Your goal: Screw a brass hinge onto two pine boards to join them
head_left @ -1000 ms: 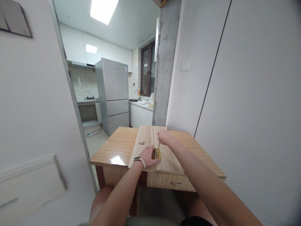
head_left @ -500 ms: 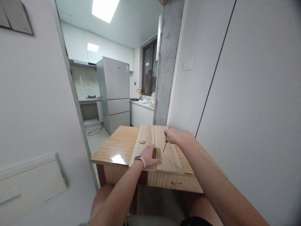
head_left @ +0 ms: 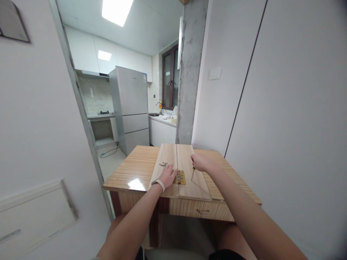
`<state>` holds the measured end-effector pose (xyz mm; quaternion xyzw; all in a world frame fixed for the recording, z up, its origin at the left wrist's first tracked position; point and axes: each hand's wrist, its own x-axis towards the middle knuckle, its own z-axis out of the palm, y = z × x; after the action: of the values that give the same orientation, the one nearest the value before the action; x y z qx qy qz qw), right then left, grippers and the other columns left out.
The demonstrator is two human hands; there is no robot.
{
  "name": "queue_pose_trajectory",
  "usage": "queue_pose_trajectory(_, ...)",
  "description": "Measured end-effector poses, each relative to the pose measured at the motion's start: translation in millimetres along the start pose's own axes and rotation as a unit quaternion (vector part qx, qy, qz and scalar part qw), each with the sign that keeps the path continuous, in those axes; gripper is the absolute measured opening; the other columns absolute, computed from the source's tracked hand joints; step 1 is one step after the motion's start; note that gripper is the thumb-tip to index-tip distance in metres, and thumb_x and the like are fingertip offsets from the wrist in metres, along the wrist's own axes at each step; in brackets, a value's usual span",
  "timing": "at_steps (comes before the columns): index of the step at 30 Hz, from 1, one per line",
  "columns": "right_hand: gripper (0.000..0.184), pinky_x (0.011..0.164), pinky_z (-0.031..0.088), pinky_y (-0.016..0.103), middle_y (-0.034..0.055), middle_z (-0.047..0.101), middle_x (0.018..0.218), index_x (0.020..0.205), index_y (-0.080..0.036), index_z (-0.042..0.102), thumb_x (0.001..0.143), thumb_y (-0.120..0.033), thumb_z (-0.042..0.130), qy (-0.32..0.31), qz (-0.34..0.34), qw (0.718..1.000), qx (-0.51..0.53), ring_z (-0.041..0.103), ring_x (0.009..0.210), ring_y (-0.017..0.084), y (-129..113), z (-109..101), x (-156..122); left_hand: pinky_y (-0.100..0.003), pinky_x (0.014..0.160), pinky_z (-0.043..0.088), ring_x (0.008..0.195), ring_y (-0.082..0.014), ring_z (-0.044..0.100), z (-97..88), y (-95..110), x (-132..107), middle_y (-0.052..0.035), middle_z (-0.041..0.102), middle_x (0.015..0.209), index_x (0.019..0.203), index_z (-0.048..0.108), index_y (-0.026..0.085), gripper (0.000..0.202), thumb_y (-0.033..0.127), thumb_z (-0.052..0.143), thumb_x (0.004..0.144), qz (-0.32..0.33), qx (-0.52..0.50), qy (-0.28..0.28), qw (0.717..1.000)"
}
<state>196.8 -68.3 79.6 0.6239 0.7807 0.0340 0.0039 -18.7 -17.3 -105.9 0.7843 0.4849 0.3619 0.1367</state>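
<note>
Two pale wooden boards point(head_left: 189, 186) lie side by side on a wooden table point(head_left: 132, 171). A brass hinge point(head_left: 181, 177) sits across their seam. My left hand point(head_left: 168, 176), with a white wristband, rests on the left board just left of the hinge, fingers curled over the board. My right hand point(head_left: 199, 161) is closed around a small screwdriver point(head_left: 192, 174), whose tip points down onto the right board just right of the hinge. A few loose screws point(head_left: 163, 164) lie on the left board, farther back.
The table has a drawer with a small handle point(head_left: 202, 211) at its front. White walls stand close on both sides. A doorway opens onto a kitchen with a grey fridge point(head_left: 130, 108) and a counter point(head_left: 162, 121). A concrete pillar point(head_left: 188, 72) rises behind the table.
My right hand has carried the screwdriver from over the hinge to the right, off it. My left hand has slid slightly left, uncovering the hinge.
</note>
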Motion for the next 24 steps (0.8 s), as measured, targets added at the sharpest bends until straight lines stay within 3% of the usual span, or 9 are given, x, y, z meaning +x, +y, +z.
queue_pose_trajectory(4,0.014,0.066,0.04,0.028,0.0147,0.074,0.104,0.099,-0.016,0.07,0.086,-0.02,0.066,0.01,-0.004,1.0,0.005,0.069,0.093,0.024,7.2,4.9,3.7,-0.034,0.11,0.036,0.125,-0.0248,0.053,-9.2,-13.4,11.3,-0.0153,0.059,0.13,0.131,0.058,0.014,0.041,0.034,0.055,0.095,-0.042,0.063,0.036,0.997)
queue_pose_trajectory(8,0.011,0.064,0.037,0.027,0.0133,0.074,0.101,0.096,-0.017,0.069,0.087,-0.021,0.066,0.02,-0.009,1.0,0.014,0.068,0.092,0.023,14.8,10.2,7.6,-0.035,0.104,0.04,0.115,-0.0245,0.058,-27.1,-38.3,24.7,-0.0148,0.061,0.12,0.116,0.065,0.015,0.028,0.019,0.057,0.089,-0.083,0.09,0.045,0.991)
queue_pose_trajectory(12,0.008,0.063,0.036,0.027,0.0127,0.074,0.1,0.093,-0.018,0.069,0.088,-0.02,0.063,0.024,-0.008,0.999,0.025,0.068,0.089,0.022,18.5,13.2,9.1,-0.037,0.1,0.042,0.111,-0.0269,0.059,-43.2,-64.6,34.0,-0.016,0.061,0.116,0.112,0.068,0.014,0.027,0.012,0.06,0.086,-0.129,0.12,0.038,0.984)
queue_pose_trajectory(15,0.008,0.064,0.036,0.027,0.0128,0.074,0.099,0.092,-0.017,0.068,0.088,-0.02,0.062,0.027,-0.006,0.999,0.035,0.067,0.089,0.022,20.1,14.1,9.4,-0.035,0.102,0.041,0.112,-0.0252,0.059,-48.8,-77.7,35.2,-0.0133,0.062,0.12,0.116,0.07,0.019,0.034,0.008,0.059,0.085,-0.129,0.131,0.018,0.983)
queue_pose_trajectory(19,0.008,0.064,0.036,0.027,0.0125,0.074,0.099,0.091,-0.018,0.068,0.089,-0.021,0.061,0.024,0.002,0.999,0.044,0.067,0.089,0.021,23.0,14.8,9.9,-0.034,0.102,0.04,0.113,-0.0247,0.058,-49.7,-84.4,35.3,-0.0109,0.062,0.12,0.118,0.072,0.025,0.039,0.007,0.057,0.086,-0.12,0.138,0.001,0.983)
queue_pose_trajectory(24,0.008,0.065,0.036,0.028,0.0125,0.073,0.101,0.091,-0.018,0.067,0.09,-0.022,0.06,0.024,0.014,0.998,0.054,0.066,0.089,0.021,25.6,16.8,9.3,-0.031,0.096,0.042,0.103,-0.0215,0.061,-50.3,-82.1,38.0,-0.0097,0.065,0.111,0.1,0.076,0.021,0.026,0.01,0.055,0.09,-0.123,0.136,0.004,0.983)
